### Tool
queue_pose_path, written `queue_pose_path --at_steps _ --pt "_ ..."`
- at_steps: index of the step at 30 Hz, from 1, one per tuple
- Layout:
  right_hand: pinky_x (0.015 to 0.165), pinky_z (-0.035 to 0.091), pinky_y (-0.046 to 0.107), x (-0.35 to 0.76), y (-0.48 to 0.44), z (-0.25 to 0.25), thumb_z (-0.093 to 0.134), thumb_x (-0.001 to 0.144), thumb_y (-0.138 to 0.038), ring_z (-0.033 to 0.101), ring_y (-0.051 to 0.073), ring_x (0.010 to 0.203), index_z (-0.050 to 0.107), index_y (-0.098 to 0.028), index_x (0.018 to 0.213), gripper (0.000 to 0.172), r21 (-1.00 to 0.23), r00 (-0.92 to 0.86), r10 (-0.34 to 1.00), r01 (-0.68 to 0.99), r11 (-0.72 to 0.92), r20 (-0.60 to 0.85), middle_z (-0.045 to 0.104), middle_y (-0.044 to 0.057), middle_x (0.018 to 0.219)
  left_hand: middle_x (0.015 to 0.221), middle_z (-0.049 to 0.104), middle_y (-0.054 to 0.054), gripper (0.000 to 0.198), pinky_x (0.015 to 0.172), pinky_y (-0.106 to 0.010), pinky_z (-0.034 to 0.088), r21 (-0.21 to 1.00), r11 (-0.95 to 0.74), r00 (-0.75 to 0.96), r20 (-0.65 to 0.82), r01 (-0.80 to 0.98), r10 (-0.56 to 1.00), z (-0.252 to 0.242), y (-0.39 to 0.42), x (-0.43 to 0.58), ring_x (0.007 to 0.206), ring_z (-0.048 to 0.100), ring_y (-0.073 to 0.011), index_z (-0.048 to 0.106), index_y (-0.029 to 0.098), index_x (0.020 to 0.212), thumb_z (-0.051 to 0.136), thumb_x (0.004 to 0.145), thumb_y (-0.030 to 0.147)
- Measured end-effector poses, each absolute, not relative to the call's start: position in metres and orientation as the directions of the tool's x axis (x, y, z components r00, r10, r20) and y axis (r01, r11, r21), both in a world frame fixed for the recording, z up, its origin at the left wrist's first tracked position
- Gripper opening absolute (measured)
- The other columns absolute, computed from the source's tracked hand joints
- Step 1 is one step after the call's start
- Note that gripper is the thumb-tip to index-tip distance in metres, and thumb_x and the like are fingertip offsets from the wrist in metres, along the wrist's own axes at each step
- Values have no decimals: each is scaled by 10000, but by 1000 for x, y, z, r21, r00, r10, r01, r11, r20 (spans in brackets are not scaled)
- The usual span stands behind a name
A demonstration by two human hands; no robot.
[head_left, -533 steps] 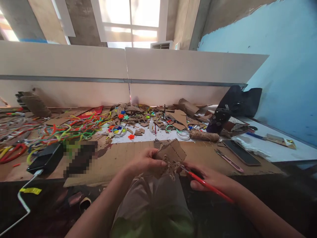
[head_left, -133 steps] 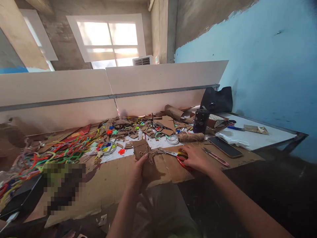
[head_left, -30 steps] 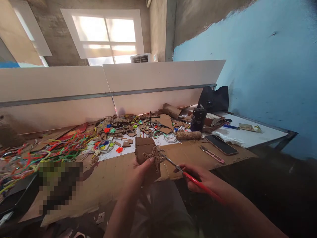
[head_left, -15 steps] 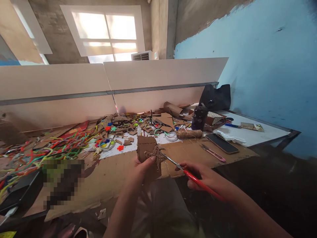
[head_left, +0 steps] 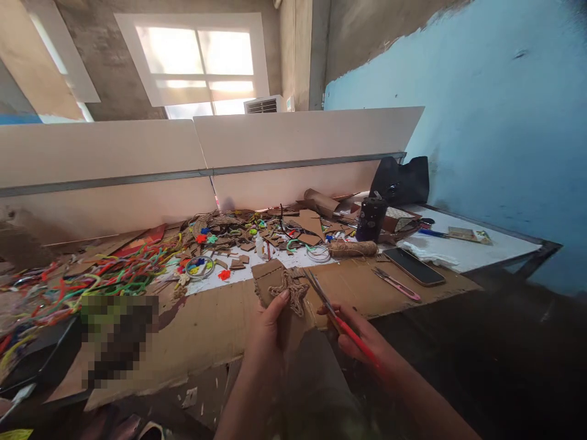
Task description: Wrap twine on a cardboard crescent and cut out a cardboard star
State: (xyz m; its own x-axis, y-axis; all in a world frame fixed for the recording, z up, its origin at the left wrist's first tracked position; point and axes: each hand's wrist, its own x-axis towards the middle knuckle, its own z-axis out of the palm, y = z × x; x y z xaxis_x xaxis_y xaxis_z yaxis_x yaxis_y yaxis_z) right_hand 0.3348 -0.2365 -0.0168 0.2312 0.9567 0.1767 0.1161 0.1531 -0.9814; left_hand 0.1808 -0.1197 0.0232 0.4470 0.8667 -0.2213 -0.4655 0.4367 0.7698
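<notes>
My left hand (head_left: 271, 318) grips a piece of brown cardboard (head_left: 269, 275), its thumb pressed on a star shape of twine (head_left: 293, 294) lying on the cardboard. Just to the right, my right hand (head_left: 355, 333) is closed round red-handled scissors (head_left: 339, 319). The scissor blades point up and left, slightly parted, beside the star's right side. Part of the cardboard is hidden behind my left hand.
A large cardboard sheet (head_left: 206, 324) covers the table front. On the right lie a pink cutter (head_left: 398, 285), a phone (head_left: 415, 266) and a twine roll (head_left: 353, 248). Colourful pipe cleaners (head_left: 114, 269) heap at left; a dark cylindrical case (head_left: 371, 219) stands behind.
The scissors have drawn back from the twine star and their blades have swung more upright. The star now faces the camera more flatly, and my left hand has shifted slightly.
</notes>
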Motion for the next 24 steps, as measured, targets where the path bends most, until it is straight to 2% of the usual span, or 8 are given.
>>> queue_pose_path --at_steps 3,7,11,17,24 --pt "759 514 329 314 -229 -27 683 826 -724 586 221 827 635 -265 1274 643 -983 297 937 37 180 183 631 50 980 1032 822 -127 462 757 -356 650 733 460 439 -244 -500 865 20 -130 187 897 801 -307 704 149 1130 847 716 297" --pt "868 545 397 296 -220 -34 682 792 -765 659 292 947 594 -257 1301 725 -964 269 935 -62 258 233 692 90 1032 936 824 -61 511 770 -364 653 713 410 359 -233 -569 904 17 -139 193 858 804 -285 680 201 1211 842 731 265" --pt "950 532 421 287 -219 -30 676 808 -759 670 319 1068 600 -258 1271 687 -953 295 929 -136 272 223 706 118 1201 924 819 -62 523 810 -353 648 698 394 331 -232 -598 915 15 -143 195 935 797 -286 682 193 1225 842 730 248" --pt "975 516 427 288 -221 -29 682 832 -722 657 314 1077 606 -245 1273 654 -957 322 911 -45 287 258 708 107 1165 985 823 -80 508 810 -374 649 701 373 325 -208 -608 922 15 -148 197 865 801 -277 703 175 1195 851 719 277" --pt "849 541 368 296 -220 -33 621 837 -773 650 276 916 611 -229 1296 712 -964 279 923 83 252 266 704 72 987 1041 822 -85 571 837 -374 642 689 385 336 -213 -614 918 15 -150 197 939 795 -288 693 187 1234 865 698 284"
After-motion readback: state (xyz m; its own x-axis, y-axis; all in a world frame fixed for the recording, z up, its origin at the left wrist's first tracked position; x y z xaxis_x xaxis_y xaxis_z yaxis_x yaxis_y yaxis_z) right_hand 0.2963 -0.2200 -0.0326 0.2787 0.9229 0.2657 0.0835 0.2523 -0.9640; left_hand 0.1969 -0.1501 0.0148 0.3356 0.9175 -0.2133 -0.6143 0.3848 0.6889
